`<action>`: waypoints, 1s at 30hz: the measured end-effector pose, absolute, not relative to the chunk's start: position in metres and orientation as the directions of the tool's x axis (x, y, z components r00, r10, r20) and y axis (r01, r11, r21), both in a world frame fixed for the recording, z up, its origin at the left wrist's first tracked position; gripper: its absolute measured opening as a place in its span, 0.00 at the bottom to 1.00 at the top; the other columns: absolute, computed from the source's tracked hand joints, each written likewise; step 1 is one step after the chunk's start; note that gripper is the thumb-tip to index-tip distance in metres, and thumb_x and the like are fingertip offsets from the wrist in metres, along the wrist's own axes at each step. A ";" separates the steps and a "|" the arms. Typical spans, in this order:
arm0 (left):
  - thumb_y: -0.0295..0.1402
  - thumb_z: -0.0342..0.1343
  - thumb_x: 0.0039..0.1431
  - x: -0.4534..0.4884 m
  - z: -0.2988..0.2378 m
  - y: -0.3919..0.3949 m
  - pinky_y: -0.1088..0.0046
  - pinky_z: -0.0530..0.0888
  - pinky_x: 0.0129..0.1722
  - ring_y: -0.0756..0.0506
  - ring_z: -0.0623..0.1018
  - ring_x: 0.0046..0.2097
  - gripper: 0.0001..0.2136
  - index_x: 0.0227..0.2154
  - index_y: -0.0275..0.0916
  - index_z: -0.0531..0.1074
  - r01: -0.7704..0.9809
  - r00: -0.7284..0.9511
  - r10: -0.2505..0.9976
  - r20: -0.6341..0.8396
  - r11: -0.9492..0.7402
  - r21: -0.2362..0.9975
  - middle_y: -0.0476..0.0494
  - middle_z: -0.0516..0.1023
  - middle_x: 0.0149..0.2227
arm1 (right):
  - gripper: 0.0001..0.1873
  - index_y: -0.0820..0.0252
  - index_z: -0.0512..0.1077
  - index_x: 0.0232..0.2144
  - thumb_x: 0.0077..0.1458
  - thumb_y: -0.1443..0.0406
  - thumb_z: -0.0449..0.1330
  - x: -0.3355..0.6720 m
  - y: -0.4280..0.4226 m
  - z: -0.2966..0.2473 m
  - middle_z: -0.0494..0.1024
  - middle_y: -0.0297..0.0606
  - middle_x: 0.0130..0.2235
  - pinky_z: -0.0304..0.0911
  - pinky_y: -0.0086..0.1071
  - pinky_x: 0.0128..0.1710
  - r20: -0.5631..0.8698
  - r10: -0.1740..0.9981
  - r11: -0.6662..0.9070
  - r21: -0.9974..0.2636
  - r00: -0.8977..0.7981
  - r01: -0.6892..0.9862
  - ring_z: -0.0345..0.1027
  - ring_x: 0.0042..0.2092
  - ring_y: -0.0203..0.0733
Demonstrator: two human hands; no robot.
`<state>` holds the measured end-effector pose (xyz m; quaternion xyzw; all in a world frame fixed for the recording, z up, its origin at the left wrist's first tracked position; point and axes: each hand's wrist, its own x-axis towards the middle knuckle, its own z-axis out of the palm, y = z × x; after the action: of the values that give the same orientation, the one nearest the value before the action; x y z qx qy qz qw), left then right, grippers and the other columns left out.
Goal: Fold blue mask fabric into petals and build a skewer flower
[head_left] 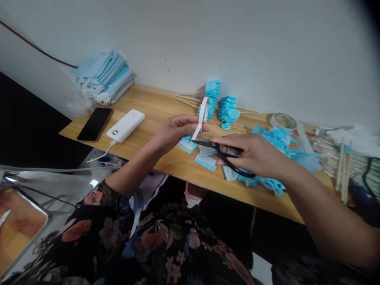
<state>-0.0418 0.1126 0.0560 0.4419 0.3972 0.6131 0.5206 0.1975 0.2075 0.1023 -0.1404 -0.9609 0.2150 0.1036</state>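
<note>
My left hand [175, 130] pinches a narrow white strip [202, 116] of mask material that curls upward above the wooden table [154, 111]. My right hand [249, 152] grips black scissors [225, 156], their blades pointing left and meeting the strip's lower end. Small cut pieces of blue and white mask fabric [204, 158] lie on the table right under both hands.
A stack of blue face masks [103, 77] sits at the far left by the wall, with a black phone [95, 123] and a white power bank [126, 124] beside it. Folded blue pieces [227, 111], wooden skewers [187, 98], a tape roll [283, 120] and blue scraps [276, 138] lie right.
</note>
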 end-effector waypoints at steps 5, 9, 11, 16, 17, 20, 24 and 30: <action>0.47 0.75 0.51 -0.046 0.049 0.115 0.68 0.81 0.47 0.44 0.86 0.42 0.18 0.38 0.39 0.85 -0.263 -0.085 0.989 0.120 -0.139 0.955 0.42 0.88 0.40 | 0.26 0.52 0.79 0.61 0.65 0.50 0.63 0.194 0.210 0.100 0.82 0.35 0.32 0.58 0.31 0.29 0.105 0.318 0.859 -0.452 -0.942 0.240 0.70 0.28 0.39; 0.48 0.75 0.51 -0.050 0.046 0.116 0.68 0.80 0.46 0.45 0.86 0.41 0.19 0.38 0.39 0.85 -0.223 -0.114 0.986 0.120 -0.144 0.964 0.41 0.88 0.41 | 0.27 0.52 0.79 0.60 0.65 0.49 0.64 0.191 0.212 0.098 0.81 0.34 0.31 0.57 0.31 0.28 0.099 0.322 0.858 -0.450 -0.941 0.247 0.69 0.27 0.37; 0.49 0.75 0.51 -0.051 0.044 0.116 0.69 0.80 0.46 0.46 0.85 0.40 0.19 0.38 0.39 0.86 -0.219 -0.121 0.983 0.135 -0.159 0.963 0.42 0.88 0.40 | 0.27 0.52 0.79 0.60 0.65 0.49 0.63 0.188 0.212 0.098 0.81 0.33 0.31 0.56 0.31 0.28 0.093 0.324 0.860 -0.443 -0.942 0.252 0.68 0.27 0.37; 0.49 0.75 0.51 -0.059 0.039 0.119 0.71 0.79 0.43 0.48 0.84 0.38 0.17 0.37 0.41 0.86 -0.210 -0.145 0.976 0.165 -0.193 0.958 0.44 0.88 0.38 | 0.26 0.52 0.80 0.58 0.65 0.48 0.63 0.179 0.215 0.095 0.81 0.33 0.29 0.56 0.30 0.28 0.088 0.304 0.872 -0.427 -0.949 0.240 0.69 0.27 0.36; 0.48 0.75 0.51 -0.061 0.038 0.119 0.71 0.79 0.43 0.48 0.83 0.38 0.17 0.36 0.41 0.86 -0.203 -0.154 0.973 0.172 -0.201 0.958 0.44 0.88 0.38 | 0.26 0.52 0.80 0.59 0.65 0.48 0.63 0.177 0.216 0.095 0.81 0.33 0.29 0.56 0.30 0.29 0.087 0.301 0.876 -0.420 -0.950 0.239 0.70 0.27 0.36; 0.48 0.75 0.51 -0.069 0.034 0.120 0.71 0.79 0.44 0.48 0.83 0.39 0.17 0.36 0.40 0.86 -0.183 -0.186 0.965 0.183 -0.217 0.959 0.44 0.88 0.39 | 0.25 0.50 0.79 0.60 0.65 0.49 0.63 0.168 0.219 0.092 0.82 0.33 0.29 0.56 0.30 0.30 0.084 0.302 0.886 -0.392 -0.950 0.247 0.72 0.29 0.37; 0.46 0.75 0.51 -0.079 0.027 0.119 0.70 0.79 0.46 0.47 0.83 0.40 0.16 0.37 0.40 0.86 -0.179 -0.226 0.958 0.174 -0.217 0.960 0.43 0.88 0.40 | 0.23 0.51 0.80 0.59 0.64 0.54 0.65 0.157 0.221 0.090 0.83 0.35 0.29 0.54 0.31 0.29 0.070 0.321 0.899 -0.335 -0.944 0.281 0.73 0.29 0.39; 0.46 0.74 0.52 -0.085 0.016 0.119 0.68 0.78 0.52 0.46 0.84 0.44 0.16 0.37 0.40 0.86 -0.144 -0.323 0.932 0.162 -0.218 0.965 0.43 0.88 0.41 | 0.22 0.51 0.81 0.59 0.65 0.54 0.65 0.143 0.219 0.089 0.86 0.39 0.34 0.52 0.33 0.30 -0.004 0.314 0.933 -0.184 -0.949 0.309 0.74 0.33 0.43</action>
<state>-0.0855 0.1187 0.0163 0.4152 0.4743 0.6608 0.4074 0.1427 0.2187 0.0892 -0.1585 -0.9830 0.0916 0.0127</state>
